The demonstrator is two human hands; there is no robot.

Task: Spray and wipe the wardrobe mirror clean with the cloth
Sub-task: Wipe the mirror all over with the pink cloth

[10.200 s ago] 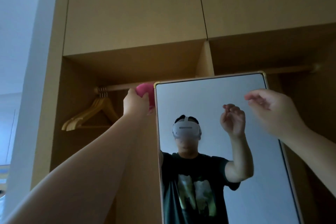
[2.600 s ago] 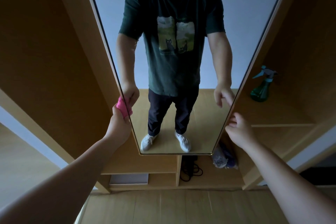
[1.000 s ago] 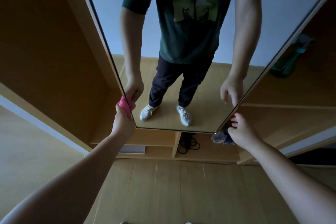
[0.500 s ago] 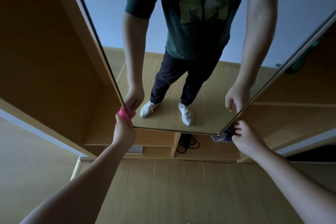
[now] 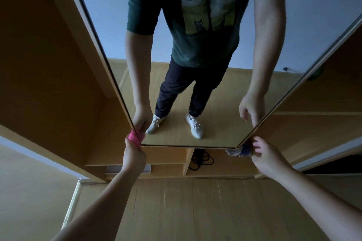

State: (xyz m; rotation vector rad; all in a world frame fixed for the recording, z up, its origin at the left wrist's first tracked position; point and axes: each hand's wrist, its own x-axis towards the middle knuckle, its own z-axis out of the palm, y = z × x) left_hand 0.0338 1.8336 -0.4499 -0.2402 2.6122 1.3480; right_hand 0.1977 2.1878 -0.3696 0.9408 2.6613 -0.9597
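The tall wardrobe mirror (image 5: 215,92) fills the middle of the head view, framed by a thin metal edge. My left hand (image 5: 134,155) grips a bunched pink cloth (image 5: 134,136) against the mirror's lower left corner. Just below and right of the lower right corner, my right hand (image 5: 267,159) hovers with loosely spread fingers and holds nothing. Only a dark green sliver of the spray bottle (image 5: 316,76) shows on the right shelf, behind the mirror's edge.
Wooden wardrobe walls flank the mirror. Below it are low shelf compartments with a coiled black cable (image 5: 201,159) and a crumpled bag (image 5: 238,149). A wooden floor (image 5: 195,211) lies in front, and a shelf board (image 5: 317,112) runs at the right.
My left hand has slid the pink cloth down the left edge to the bottom corner. My right hand has followed down the right edge. My view has tilted lower.
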